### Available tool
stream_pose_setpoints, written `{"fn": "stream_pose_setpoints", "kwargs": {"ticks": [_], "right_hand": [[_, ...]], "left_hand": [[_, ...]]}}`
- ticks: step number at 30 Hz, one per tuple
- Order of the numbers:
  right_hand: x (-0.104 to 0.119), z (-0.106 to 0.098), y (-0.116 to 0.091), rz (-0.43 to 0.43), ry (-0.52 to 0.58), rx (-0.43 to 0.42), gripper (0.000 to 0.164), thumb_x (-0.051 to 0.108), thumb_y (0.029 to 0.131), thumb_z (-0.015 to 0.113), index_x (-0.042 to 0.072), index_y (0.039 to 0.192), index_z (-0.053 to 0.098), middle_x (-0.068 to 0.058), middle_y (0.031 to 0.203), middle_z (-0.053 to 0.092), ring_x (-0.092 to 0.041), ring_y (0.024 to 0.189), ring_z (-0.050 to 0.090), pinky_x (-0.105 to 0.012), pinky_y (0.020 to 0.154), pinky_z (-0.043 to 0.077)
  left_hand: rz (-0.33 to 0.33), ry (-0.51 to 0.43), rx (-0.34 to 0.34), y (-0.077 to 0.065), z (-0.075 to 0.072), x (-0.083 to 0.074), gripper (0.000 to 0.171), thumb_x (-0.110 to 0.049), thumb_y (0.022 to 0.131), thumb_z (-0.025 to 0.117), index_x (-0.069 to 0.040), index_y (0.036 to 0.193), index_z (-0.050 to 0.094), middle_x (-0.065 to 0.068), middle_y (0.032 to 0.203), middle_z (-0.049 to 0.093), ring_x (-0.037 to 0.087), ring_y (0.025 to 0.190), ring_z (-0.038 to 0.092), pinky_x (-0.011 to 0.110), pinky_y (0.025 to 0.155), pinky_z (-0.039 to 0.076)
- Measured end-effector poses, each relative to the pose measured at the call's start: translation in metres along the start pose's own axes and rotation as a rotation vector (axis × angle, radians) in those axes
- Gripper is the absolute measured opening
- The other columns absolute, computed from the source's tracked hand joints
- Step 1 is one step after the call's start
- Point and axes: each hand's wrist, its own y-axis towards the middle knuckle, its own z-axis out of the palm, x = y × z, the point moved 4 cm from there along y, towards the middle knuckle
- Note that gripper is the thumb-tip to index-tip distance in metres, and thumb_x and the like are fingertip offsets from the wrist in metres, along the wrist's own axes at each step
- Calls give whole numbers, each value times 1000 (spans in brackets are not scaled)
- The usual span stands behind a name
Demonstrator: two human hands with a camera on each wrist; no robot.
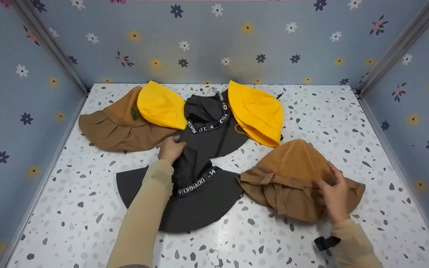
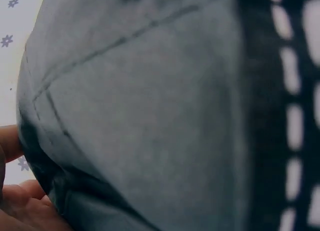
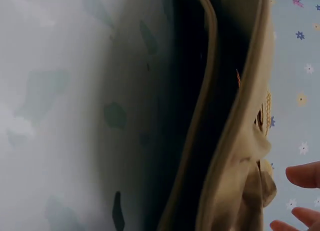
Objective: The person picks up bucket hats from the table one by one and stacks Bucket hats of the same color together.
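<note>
The near black bucket hat (image 1: pixel 199 208), with white lettering on its band, lies in the middle of the table. My left hand (image 1: pixel 171 149) grips the top of its crown, which stands up from the wide brim. Up close in the left wrist view, the dark crown (image 2: pixel 145 106) fills most of the picture, with fingers (image 2: pixel 25 203) at its edge. On the right sits a brown bucket hat (image 1: pixel 292 163) with a corduroy crown, a ruffled brim and a bow. My right hand (image 1: pixel 334 193) is beside its crown, thumb and fingers spread.
Farther back lie a second brown hat (image 1: pixel 121 130), a yellow hat (image 1: pixel 162 106) overlapping it, another black hat (image 1: pixel 214 141) and a second yellow hat (image 1: pixel 257 111). The speckled white table (image 1: pixel 69 230) is bounded by flowered panels (image 1: pixel 214 44) at the back and sides.
</note>
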Motion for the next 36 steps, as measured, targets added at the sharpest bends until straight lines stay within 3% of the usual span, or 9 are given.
{"fn": "stream_pose_setpoints", "kwargs": {"ticks": [1,3,8,11,19,24,27,31,36], "right_hand": [[1,2,-2,-15,-1,1,66,-1,93,58,11,154,35,-12,161,31,-27,134,40,-9,76,47],[2,6,-4,-48,9,14,63,-2,94,58,8,152,37,-13,159,35,-29,135,42,-7,73,48],[2,13,-6,-92,52,38,56,-6,94,58,0,147,42,-18,153,42,-30,143,39,-6,86,48],[3,16,-5,-101,46,24,55,-9,93,58,0,146,45,-18,149,47,-24,139,46,-9,95,46],[4,15,-7,-106,46,47,56,-7,95,55,2,148,41,-17,151,46,-24,138,45,-11,98,43],[3,15,-8,-121,58,25,55,-8,94,57,2,146,44,-7,144,54,-9,129,50,-24,110,41],[4,15,-8,-136,82,22,54,-9,93,58,0,145,45,-1,138,58,-5,124,51,-27,112,40],[6,15,-9,-139,111,35,53,-10,94,55,-3,145,43,-8,141,53,-8,125,51,-19,105,44],[9,17,-10,-123,143,43,53,-11,94,54,-2,145,43,-15,145,49,-13,129,50,-10,94,48]], "left_hand": [[7,-18,-2,0,0,-1,49,-27,98,54,-2,140,53,19,143,53,35,130,51,47,112,38],[19,-42,2,-1,0,-2,50,-25,97,53,0,140,52,21,142,53,35,129,51,45,112,40],[45,14,5,-6,-1,-9,47,-27,98,48,-1,138,49,19,140,53,34,128,51,45,110,40],[63,65,-20,-6,-1,-13,47,-31,99,47,-5,138,49,17,140,54,34,126,52,46,109,40],[85,98,-119,-1,-6,-28,48,-28,98,51,-8,141,50,14,140,56,35,124,55,50,107,42],[51,-95,-123,1,-9,-34,47,-27,101,53,-9,144,46,13,148,48,32,132,49,46,112,39],[71,-239,-141,2,-12,-36,49,-28,102,55,-8,146,44,13,152,43,31,137,44,45,115,36],[97,-426,-159,1,-12,-37,53,-28,101,59,-7,147,43,13,153,40,30,138,43,42,115,37],[64,-721,-106,-1,-3,-38,59,-13,91,71,0,143,45,17,146,49,29,131,51,37,111,42]]}}
